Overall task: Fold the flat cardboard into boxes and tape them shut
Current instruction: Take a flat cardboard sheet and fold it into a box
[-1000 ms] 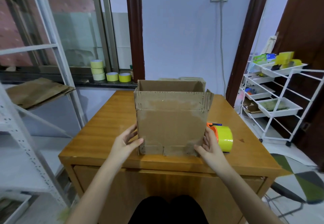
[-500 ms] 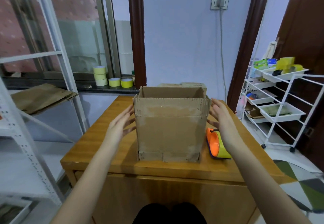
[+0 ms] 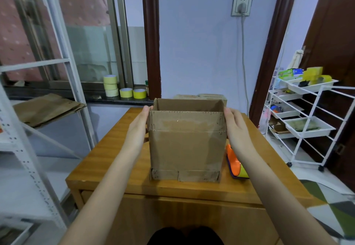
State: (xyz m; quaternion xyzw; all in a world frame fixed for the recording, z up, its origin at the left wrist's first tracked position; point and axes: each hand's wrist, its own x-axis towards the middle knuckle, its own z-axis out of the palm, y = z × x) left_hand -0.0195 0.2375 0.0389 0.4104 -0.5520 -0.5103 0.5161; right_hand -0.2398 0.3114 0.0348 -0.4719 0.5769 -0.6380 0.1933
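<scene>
Nearest us our forearms reach out over the front edge of the wooden table (image 3: 119, 160). Half a second ago both hands hung clear of the cardboard box (image 3: 185, 148); now they have closed in on its upper corners. Our left hand (image 3: 137, 129) lies flat along the box's left side, fingers straight and together, tips at the top rim. Our right hand (image 3: 235, 129) mirrors it on the right side, fingers likewise straight. Neither hand curls round anything; whether the palms press the walls or only brush them we cannot tell.

Between our hands the box stands upright near the table's front edge, top flaps raised, mouth open. Under our right wrist lies the orange tape dispenser (image 3: 235, 165), just beside the box's lower right corner.

Beyond our left fingertips, tape rolls (image 3: 125, 91) sit on the window sill. Off to the right of our right hand stands a white wire rack (image 3: 307, 122).
</scene>
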